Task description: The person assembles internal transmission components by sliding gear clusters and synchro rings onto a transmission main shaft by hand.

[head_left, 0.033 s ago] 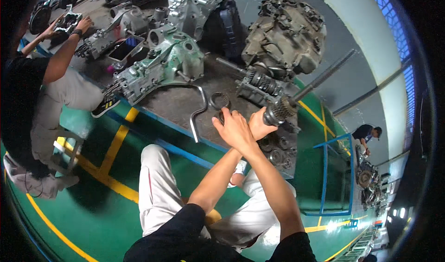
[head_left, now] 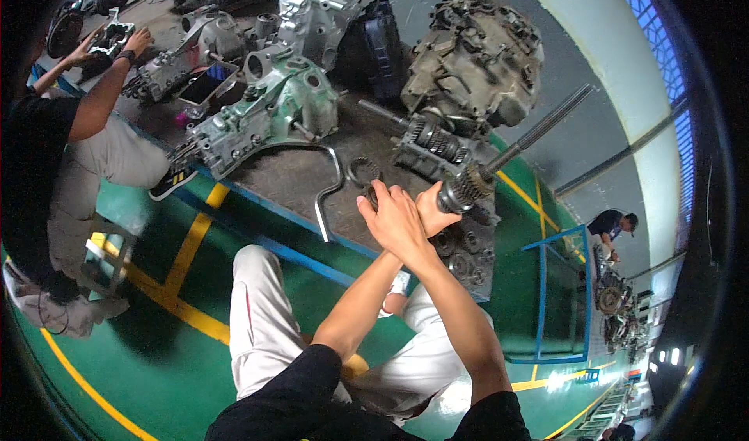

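Observation:
My forearms cross, the right one lying over the left. My left hand (head_left: 438, 213) grips the near end of a gear shaft (head_left: 473, 183), whose long splined rod slants up to the right. Left of it, my right hand (head_left: 399, 221) curls round a dark metal ring, mostly covered by the fingers; only a bit shows between thumb and forefinger. Just beyond lies a ring gear (head_left: 363, 170) on the workbench (head_left: 300, 177). An opened gearbox housing with a gear set (head_left: 434, 146) sits behind the shaft. Several loose gears (head_left: 462, 263) lie beneath my left hand, partly hidden.
A bent metal bar (head_left: 334, 190) lies left of my hands. Behind it stand a silver gearbox casing (head_left: 292, 101) and a brown, dirty gearbox (head_left: 476, 62). On the left a co-worker (head_left: 101, 117) handles a metal part. A blue frame (head_left: 544, 300) stands at right.
The whole view has shifted slightly. My hands keep the same holds on the gear shaft and the metal ring.

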`<move>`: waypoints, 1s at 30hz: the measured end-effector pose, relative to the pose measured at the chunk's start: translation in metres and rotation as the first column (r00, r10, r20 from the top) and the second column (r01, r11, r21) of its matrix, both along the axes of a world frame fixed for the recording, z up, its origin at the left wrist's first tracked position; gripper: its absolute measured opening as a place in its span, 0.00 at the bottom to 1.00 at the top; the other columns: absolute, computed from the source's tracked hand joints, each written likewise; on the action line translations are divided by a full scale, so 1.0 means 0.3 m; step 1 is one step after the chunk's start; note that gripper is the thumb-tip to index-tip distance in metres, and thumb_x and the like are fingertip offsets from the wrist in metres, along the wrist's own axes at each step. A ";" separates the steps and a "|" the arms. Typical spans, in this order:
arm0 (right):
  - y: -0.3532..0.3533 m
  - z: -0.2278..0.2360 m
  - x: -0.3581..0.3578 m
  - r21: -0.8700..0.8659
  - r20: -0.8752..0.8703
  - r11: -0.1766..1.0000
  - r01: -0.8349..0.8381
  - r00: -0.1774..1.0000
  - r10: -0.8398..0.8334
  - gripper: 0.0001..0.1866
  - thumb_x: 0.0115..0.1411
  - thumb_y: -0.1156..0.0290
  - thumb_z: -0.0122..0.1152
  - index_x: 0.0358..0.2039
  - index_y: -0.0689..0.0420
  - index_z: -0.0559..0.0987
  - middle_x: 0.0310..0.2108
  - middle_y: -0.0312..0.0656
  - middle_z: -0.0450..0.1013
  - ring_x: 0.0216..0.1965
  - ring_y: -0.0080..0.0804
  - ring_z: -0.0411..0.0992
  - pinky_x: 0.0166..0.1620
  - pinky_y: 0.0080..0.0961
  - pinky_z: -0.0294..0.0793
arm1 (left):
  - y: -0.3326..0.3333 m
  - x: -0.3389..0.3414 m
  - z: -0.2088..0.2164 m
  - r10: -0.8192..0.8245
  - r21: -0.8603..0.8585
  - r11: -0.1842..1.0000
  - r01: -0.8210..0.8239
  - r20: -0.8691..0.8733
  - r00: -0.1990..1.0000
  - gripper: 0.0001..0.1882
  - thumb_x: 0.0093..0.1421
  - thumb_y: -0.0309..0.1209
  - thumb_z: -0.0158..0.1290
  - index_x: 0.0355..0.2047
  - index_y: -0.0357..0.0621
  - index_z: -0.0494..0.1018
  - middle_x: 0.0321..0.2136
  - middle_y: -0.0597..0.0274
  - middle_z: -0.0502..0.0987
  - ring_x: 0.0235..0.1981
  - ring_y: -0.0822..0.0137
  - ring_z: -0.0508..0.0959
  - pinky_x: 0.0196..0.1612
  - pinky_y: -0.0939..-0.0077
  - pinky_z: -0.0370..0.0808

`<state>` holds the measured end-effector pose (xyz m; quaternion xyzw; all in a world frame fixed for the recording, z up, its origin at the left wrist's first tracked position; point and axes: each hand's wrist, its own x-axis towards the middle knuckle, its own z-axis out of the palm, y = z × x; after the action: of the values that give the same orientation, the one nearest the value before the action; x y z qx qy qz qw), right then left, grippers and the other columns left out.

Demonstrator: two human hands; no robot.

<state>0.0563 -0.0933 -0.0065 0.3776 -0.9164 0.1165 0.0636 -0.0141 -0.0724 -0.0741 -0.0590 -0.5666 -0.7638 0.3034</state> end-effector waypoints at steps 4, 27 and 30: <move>0.106 0.342 0.127 -0.213 -0.207 0.968 -0.131 0.975 0.086 0.25 0.66 0.58 0.59 0.58 0.62 0.77 0.41 0.55 0.75 0.43 0.54 0.75 0.49 0.47 0.74 | 0.006 0.023 -0.069 0.233 -0.106 0.966 -0.234 -0.019 0.972 0.34 0.45 0.34 0.71 0.54 0.38 0.75 0.39 0.50 0.84 0.43 0.52 0.83 0.50 0.59 0.78; 0.682 0.950 -0.285 -0.911 0.066 0.410 -0.035 0.971 0.230 0.39 0.74 0.41 0.47 0.70 0.63 0.65 0.50 0.49 0.75 0.41 0.29 0.73 0.49 0.25 0.77 | -0.006 0.123 0.058 -0.097 -0.216 0.970 0.112 0.077 0.992 0.33 0.42 0.32 0.72 0.49 0.35 0.73 0.38 0.38 0.82 0.43 0.41 0.83 0.45 0.57 0.78; 0.658 0.935 -0.273 -0.918 0.010 0.390 -0.070 0.980 0.200 0.36 0.74 0.44 0.49 0.66 0.65 0.67 0.60 0.49 0.73 0.49 0.33 0.77 0.46 0.26 0.81 | -0.013 0.133 0.058 -0.086 -0.227 0.967 0.116 0.142 0.986 0.32 0.41 0.33 0.72 0.47 0.36 0.74 0.38 0.40 0.83 0.44 0.41 0.83 0.46 0.56 0.79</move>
<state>-0.0256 0.1040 0.2740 0.3469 -0.6714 0.6251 0.1953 0.0259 -0.0764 -0.0567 -0.0729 -0.6676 -0.7084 0.2171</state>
